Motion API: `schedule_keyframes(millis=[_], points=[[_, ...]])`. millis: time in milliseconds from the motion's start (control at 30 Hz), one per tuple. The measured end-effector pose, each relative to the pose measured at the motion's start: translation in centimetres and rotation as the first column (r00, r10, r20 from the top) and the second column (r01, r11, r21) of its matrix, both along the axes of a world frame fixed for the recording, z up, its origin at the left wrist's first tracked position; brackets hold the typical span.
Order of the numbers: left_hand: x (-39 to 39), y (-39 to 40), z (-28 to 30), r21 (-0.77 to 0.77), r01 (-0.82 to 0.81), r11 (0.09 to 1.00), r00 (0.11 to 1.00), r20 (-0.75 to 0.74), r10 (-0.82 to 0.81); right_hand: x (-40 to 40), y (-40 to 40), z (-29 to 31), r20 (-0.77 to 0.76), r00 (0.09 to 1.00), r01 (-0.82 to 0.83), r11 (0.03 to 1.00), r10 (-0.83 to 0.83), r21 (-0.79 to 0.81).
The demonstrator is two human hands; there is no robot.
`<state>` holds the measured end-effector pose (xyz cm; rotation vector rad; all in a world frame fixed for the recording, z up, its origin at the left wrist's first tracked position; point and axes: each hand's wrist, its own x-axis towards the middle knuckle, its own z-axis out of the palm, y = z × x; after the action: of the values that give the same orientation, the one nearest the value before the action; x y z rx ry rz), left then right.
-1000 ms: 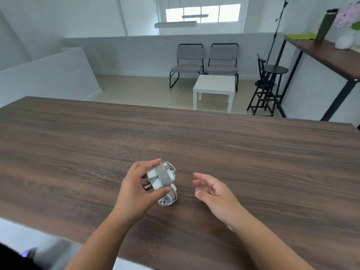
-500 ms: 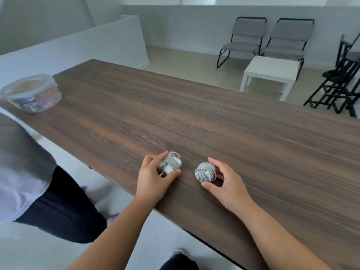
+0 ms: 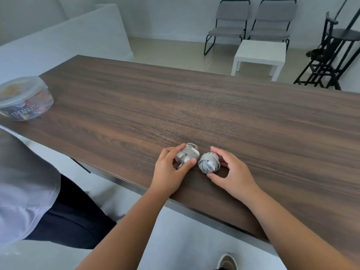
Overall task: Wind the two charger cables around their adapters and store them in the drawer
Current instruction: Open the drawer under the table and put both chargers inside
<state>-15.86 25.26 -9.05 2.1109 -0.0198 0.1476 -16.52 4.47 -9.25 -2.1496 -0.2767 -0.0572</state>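
Two white chargers wound in grey cable lie side by side near the front edge of the dark wooden table (image 3: pixel 194 98). My left hand (image 3: pixel 171 170) grips the left charger (image 3: pixel 188 153) between thumb and fingers. My right hand (image 3: pixel 231 172) curls round the right charger (image 3: pixel 209 162), a rounder bundle, with forefinger above and thumb below it. Both bundles rest on the tabletop. No drawer is in view.
A clear plastic tub (image 3: pixel 24 98) labelled PEANUTS stands at the table's left end. Beyond the table are a white side table (image 3: pixel 260 53), two grey chairs (image 3: pixel 251 20) and a black stool (image 3: pixel 331 55). My shoe (image 3: pixel 227 261) shows on the floor below.
The view has swung down and left. My left hand set its charger down on the table, and my right hand closed round the second bundle beside it.
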Motion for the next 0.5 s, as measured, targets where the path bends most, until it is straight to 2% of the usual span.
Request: schedule_keyframes(millis=[133, 333, 433, 500], points=[[-0.1, 2.7, 0.3, -0.076, 0.130, 0.989, 0.987, -0.087, -0.137, -1.1, 0.3, 0.1, -0.025, 0.993, 0.113, 0.993, -0.112, 0.024], [-0.6, 6.0, 0.0, -0.263, 0.129, 0.956, 0.960, -0.209, -0.187, -4.7, 2.3, 0.2, -0.046, 0.941, 0.338, 0.938, -0.335, 0.074], [-1.2, 7.0, 0.0, -0.281, 0.149, 0.948, 0.956, -0.205, -0.211, -7.0, 4.2, 0.2, -0.065, 0.875, 0.484, 0.858, -0.480, 0.170], [-2.0, 7.4, 0.1, -0.273, 0.178, 0.945, 0.949, -0.205, -0.238, -9.0, 6.0, -0.1, -0.017, 0.814, 0.561, 0.778, -0.580, 0.283]])
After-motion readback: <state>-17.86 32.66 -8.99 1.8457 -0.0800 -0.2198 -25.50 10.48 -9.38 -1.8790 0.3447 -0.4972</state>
